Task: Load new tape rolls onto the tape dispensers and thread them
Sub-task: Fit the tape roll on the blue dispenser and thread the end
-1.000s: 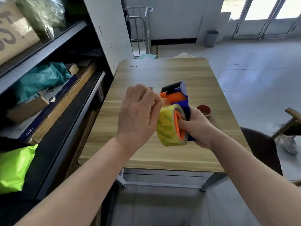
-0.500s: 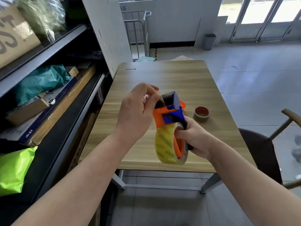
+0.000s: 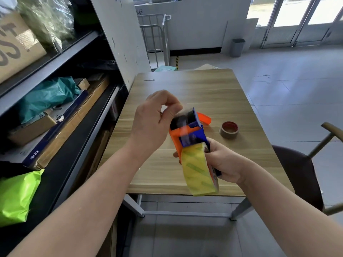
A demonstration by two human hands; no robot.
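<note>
step: threading; tape roll (image 3: 198, 173) sits on the tape dispenser (image 3: 187, 134), above the table's (image 3: 185, 84) near edge.
left hand (image 3: 154, 125): fingertips pinch the roll's loose end at the head.
right hand (image 3: 224, 164): curled round the dispenser body.
next: probably draw the end flat toward the blade.

Right hand (image 3: 223, 161) grips dispenser (image 3: 187, 133); left hand (image 3: 153, 123) pinches tape (image 3: 198, 173).

wooden table (image 3: 185, 86) | dark shelving (image 3: 55, 58) left | grey tiled floor (image 3: 278, 71) | bright glass doors (image 3: 297, 19), perhaps daylight

The dispenser (image 3: 187, 134) is smooth, glossy plastic; its tape roll (image 3: 198, 171) is shiny yellowish film; the counter (image 3: 185, 86) is matt wood grain.
</note>
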